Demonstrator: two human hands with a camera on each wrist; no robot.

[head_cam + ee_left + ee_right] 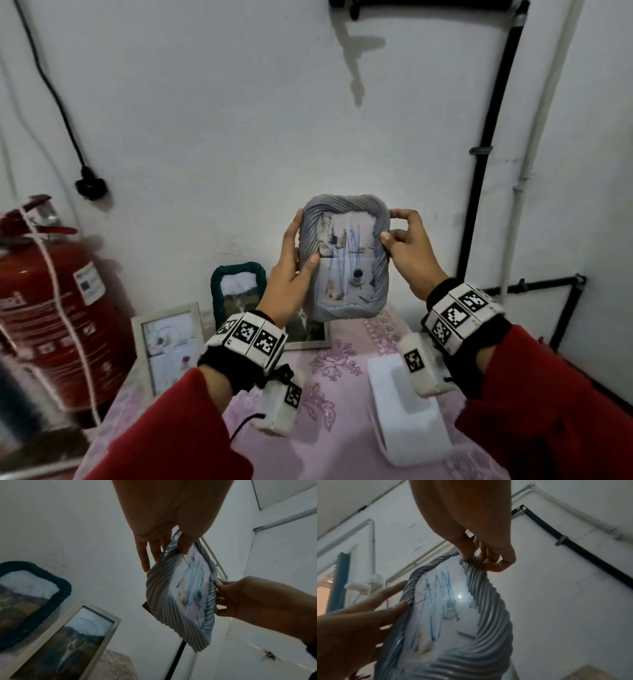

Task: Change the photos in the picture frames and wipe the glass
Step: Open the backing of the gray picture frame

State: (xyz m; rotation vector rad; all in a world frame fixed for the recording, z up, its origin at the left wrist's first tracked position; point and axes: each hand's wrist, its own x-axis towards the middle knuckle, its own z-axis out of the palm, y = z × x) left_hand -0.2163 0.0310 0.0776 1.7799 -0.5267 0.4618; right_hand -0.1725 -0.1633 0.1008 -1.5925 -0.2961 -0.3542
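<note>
I hold a grey-blue picture frame (376, 274) with a twisted rope pattern upright in front of the wall, above the table. Blue pen scribbles run across its glass (440, 601) over the photo. My left hand (301, 240) grips the frame's left edge, thumb on the front and fingers behind. My right hand (390, 226) pinches the upper right corner between thumb and fingers. The left wrist view shows the frame (161, 595) edge-on between my left hand (164, 545) and right hand (248, 599). Seen from the right wrist, my right hand's fingers (467, 550) curl over the rim.
A dark green frame (238, 291) and a silver frame (171, 346) lean against the wall on the pink tablecloth (342, 438). Another silver frame (308, 334) stands behind the held one. A white cloth (407, 418) lies at right. A red fire extinguisher (51, 308) stands at left.
</note>
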